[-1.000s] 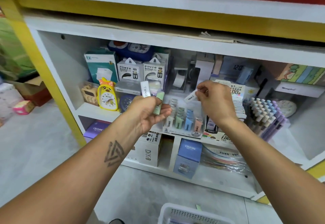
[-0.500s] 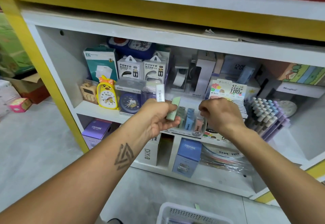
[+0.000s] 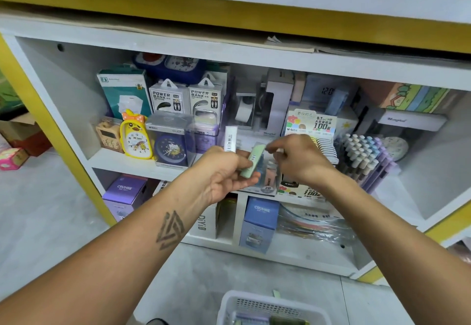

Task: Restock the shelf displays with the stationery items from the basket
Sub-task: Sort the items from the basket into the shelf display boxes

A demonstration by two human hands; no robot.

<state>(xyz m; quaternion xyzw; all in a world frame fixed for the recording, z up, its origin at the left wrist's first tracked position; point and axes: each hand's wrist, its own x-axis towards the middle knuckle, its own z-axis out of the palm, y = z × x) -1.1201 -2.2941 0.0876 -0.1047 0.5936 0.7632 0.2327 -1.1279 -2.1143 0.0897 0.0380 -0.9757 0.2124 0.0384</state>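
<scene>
2 bare forearms reaching up from a white basket (image 3: 274,308) nearest, low in view. Farther, left hand (image 3: 224,171) gripping 2 slim boxes: a green lead case (image 3: 251,162) and a white lead case (image 3: 230,139) standing upright. Right hand (image 3: 299,160) just right, fingertips pinched at the green case's top, apparently taking it. Beyond, clear display tray (image 3: 267,188) of matching cases on the shelf (image 3: 132,165). Probable next: dropping the green case upright into a free slot.
</scene>
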